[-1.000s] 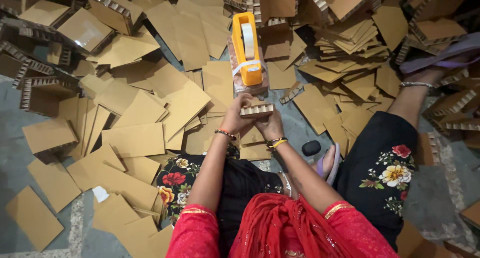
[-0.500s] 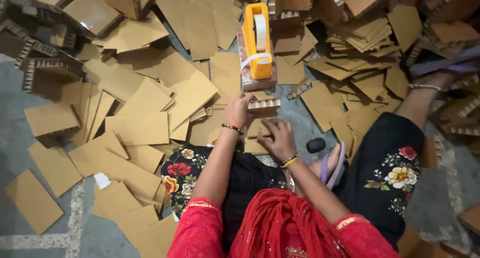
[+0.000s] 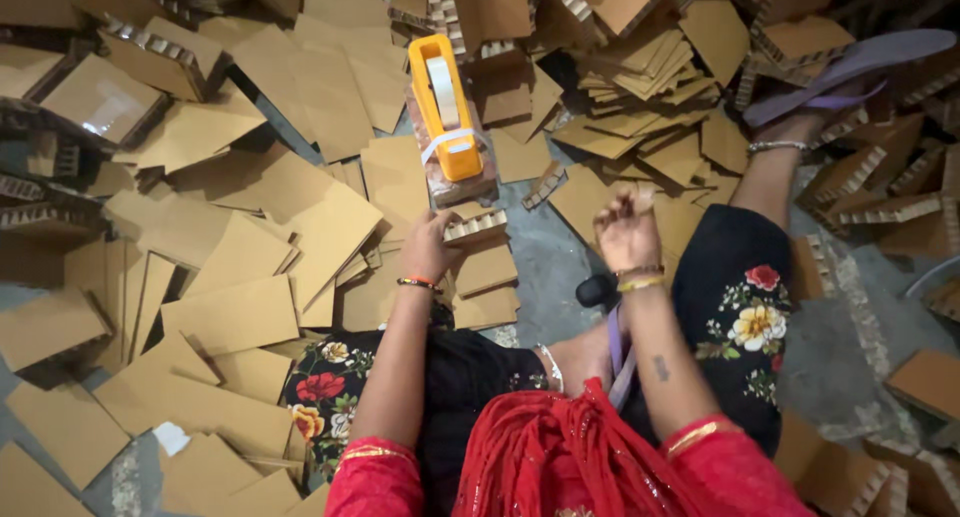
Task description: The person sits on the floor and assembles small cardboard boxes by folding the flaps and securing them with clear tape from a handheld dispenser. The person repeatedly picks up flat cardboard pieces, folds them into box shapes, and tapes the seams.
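Note:
My left hand [image 3: 428, 245] grips a small corrugated cardboard piece [image 3: 476, 226] just below an orange tape dispenser [image 3: 446, 105], which rests on a brick-like block. My right hand [image 3: 626, 229] is raised to the right with its fingers curled in, away from the piece; I cannot make out anything in it. A small stack of cut cardboard squares [image 3: 485, 277] lies under the left hand. My legs in black floral fabric stretch out on the grey floor.
Flat cardboard sheets [image 3: 240, 277] cover the floor to the left. Heaps of folded corrugated pieces [image 3: 640, 77] pile up at the top and right. A purple sandal [image 3: 850, 67] is on my foot at top right. A dark round object [image 3: 598, 291] lies by my knee.
My right hand has let go of the cardboard piece and moved to the right. The left hand stays on the piece near the dispenser. The camera has shifted closer.

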